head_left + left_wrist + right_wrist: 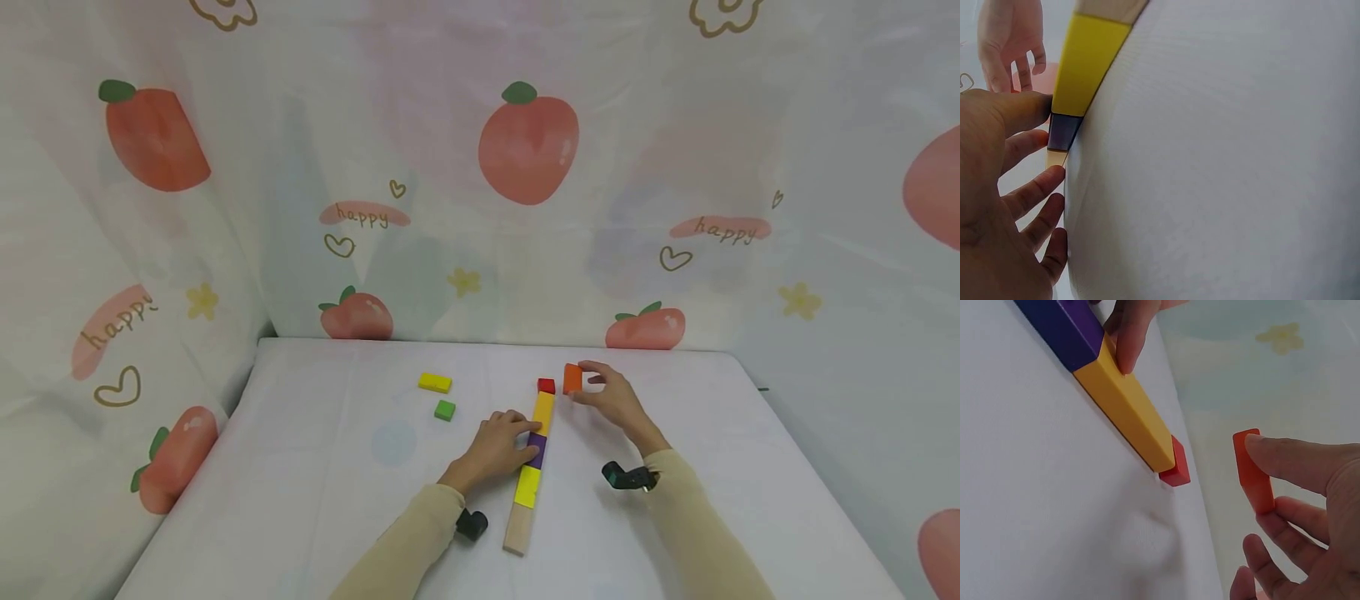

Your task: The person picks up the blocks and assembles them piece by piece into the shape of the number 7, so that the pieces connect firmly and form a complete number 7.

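Note:
My right hand pinches an orange block between thumb and fingertips. In the right wrist view that block is off the table, apart from the row. A row of blocks runs away from me: a bare wood block, a yellow block, a purple block, an amber block and a small red block at the far end. My left hand lies along the row's left side. Its thumb touches the purple block and a fingertip rests on the amber block; the fingers are fairly straight.
A yellow block and a small green block lie left of the row, farther back. The white-covered table meets a patterned cloth wall at the back, with more cloth at both sides.

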The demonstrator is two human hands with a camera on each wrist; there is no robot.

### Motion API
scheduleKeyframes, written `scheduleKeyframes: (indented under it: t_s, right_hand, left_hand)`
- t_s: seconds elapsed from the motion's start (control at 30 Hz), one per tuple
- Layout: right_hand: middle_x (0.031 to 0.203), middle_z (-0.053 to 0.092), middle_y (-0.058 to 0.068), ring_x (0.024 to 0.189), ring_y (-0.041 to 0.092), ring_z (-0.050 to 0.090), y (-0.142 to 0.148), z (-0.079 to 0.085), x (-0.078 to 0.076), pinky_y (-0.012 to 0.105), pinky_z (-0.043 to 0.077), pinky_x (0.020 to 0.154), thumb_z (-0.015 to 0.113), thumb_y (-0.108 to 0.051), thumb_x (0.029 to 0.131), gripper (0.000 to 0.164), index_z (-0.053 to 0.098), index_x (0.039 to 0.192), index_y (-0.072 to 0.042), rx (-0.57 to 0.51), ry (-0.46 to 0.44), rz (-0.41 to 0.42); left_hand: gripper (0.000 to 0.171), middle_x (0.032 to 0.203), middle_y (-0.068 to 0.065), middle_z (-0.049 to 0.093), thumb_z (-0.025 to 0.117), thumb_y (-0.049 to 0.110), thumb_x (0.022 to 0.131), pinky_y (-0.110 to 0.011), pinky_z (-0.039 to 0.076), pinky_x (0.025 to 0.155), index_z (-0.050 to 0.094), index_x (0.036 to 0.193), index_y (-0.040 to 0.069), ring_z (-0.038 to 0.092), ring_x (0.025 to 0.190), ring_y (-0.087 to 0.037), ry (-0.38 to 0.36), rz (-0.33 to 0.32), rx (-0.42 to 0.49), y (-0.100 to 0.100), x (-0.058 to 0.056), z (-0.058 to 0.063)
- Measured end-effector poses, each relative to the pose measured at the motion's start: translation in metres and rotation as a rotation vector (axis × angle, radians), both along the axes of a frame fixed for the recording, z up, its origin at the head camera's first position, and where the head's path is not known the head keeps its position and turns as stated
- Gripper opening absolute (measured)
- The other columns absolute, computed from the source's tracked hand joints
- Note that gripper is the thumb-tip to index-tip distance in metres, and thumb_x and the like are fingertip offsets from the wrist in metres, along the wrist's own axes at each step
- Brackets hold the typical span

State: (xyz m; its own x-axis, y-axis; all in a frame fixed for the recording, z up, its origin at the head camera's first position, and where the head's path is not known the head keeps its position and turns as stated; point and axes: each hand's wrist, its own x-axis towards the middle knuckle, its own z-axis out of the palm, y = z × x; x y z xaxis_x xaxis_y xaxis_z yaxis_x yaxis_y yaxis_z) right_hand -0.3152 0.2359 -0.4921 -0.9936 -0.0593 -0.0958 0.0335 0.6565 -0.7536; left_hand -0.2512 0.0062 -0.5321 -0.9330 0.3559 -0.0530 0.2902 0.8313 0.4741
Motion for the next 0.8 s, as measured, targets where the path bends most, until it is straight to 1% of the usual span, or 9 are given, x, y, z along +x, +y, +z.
scheduleKeyframes:
  t_s: [0.17,0.33,0.53,0.8]
  right_hand:
    - [0.151,0.042,0.015,0.135,0.04,0.041,-0.009,0.002,0.002,0.06,0.042,0.104,0.074,-0.03,0.087,0.069,0.043,0.147,-0.015,-0.022,0.016,0.022]
    - [0.15,0.044,0.015,0.134,0.04,0.043,-0.019,0.002,0.005,0.059,0.044,0.103,0.073,-0.027,0.087,0.067,0.043,0.146,-0.015,-0.018,0.03,0.034]
    - [0.148,0.047,0.015,0.131,0.04,0.046,-0.03,0.0,0.005,0.057,0.047,0.101,0.074,-0.026,0.087,0.066,0.045,0.145,-0.013,0.006,0.067,0.065]
    - [0.146,0.048,0.014,0.129,0.038,0.048,-0.045,-0.004,0.005,0.054,0.05,0.098,0.075,-0.027,0.087,0.066,0.046,0.144,-0.013,0.055,0.085,0.095]
  left_hand:
    - [0.047,0.136,0.005,0.055,0.066,0.043,0.092,-0.038,0.043,0.107,0.055,0.138,0.041,0.046,0.125,-0.018,0.002,0.002,-0.001,0.001,-0.001,-0.001]
    - [0.047,0.136,0.004,0.056,0.065,0.043,0.092,-0.039,0.043,0.108,0.055,0.138,0.04,0.046,0.125,-0.018,0.0,0.0,-0.006,0.001,-0.002,-0.002]
    - [0.046,0.135,0.004,0.056,0.065,0.043,0.093,-0.04,0.042,0.107,0.056,0.137,0.038,0.047,0.125,-0.019,0.014,-0.016,-0.003,0.0,-0.001,0.0]
    - [0.045,0.135,0.003,0.057,0.065,0.042,0.093,-0.04,0.041,0.108,0.057,0.137,0.036,0.047,0.125,-0.019,0.036,-0.031,-0.004,-0.002,-0.001,0.0]
